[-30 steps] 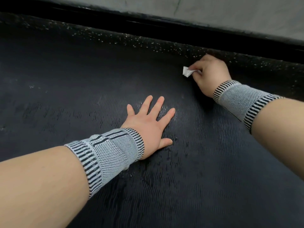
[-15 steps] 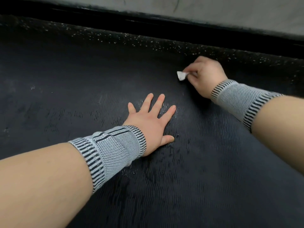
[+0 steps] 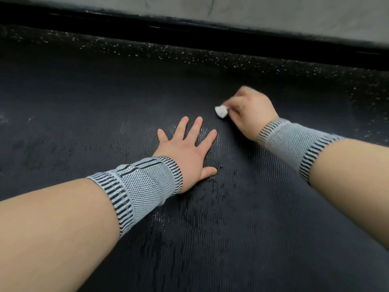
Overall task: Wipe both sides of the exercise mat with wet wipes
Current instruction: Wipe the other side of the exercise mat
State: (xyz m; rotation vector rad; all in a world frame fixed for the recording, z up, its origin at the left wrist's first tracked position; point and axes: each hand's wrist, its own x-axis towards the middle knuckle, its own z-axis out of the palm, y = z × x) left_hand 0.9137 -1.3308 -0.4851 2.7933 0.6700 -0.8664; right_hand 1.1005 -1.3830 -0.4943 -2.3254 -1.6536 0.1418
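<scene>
A black ribbed exercise mat (image 3: 242, 228) fills most of the view, with wet shiny streaks near its middle. My left hand (image 3: 187, 152) lies flat on the mat, fingers spread and straight. Beyond it to the right, my right hand (image 3: 250, 110) grips a small crumpled white wet wipe (image 3: 221, 111) and holds it against the mat. The right hand is blurred by motion. Both wrists wear grey striped bands.
Past the mat's far edge runs a strip of black speckled floor (image 3: 189, 53). Behind that a dark baseboard (image 3: 210, 32) meets a grey wall (image 3: 273, 11).
My right hand has drawn the wipe toward me and slightly left across the mat, away from the far edge. My left hand has stayed flat in the same spot.
</scene>
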